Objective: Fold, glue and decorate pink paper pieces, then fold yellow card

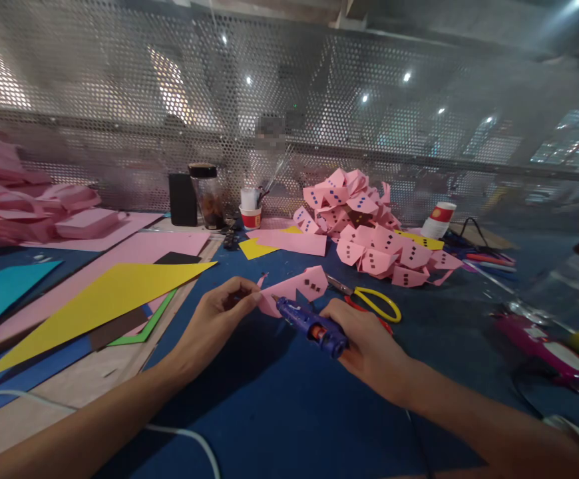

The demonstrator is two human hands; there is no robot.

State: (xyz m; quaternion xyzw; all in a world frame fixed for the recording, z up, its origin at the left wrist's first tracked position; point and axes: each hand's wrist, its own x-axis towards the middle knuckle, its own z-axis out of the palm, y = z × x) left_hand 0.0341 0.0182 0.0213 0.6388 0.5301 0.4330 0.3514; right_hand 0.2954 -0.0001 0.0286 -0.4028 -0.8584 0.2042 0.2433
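Between the thumb and fingers of my left hand [224,307] is the left end of a pink paper piece [312,285] with dark square marks near its right end. My right hand [369,346] grips a blue glue gun [302,318], its nozzle pointing up and left, close to the pink piece beside my left fingertips. Whether the nozzle touches the paper cannot be made out. Scissors with yellow and red handles [377,303] lie just behind my right hand on the blue table surface [249,399].
Folded pink pieces with dark marks [384,253] are heaped behind. Coloured sheets [104,299] and a pink paper pile [24,199] lie left. At the back stand a jar [208,199] and a paper cup [250,217]. A magenta tool [544,349] lies right; a white cable [184,434] crosses the front.
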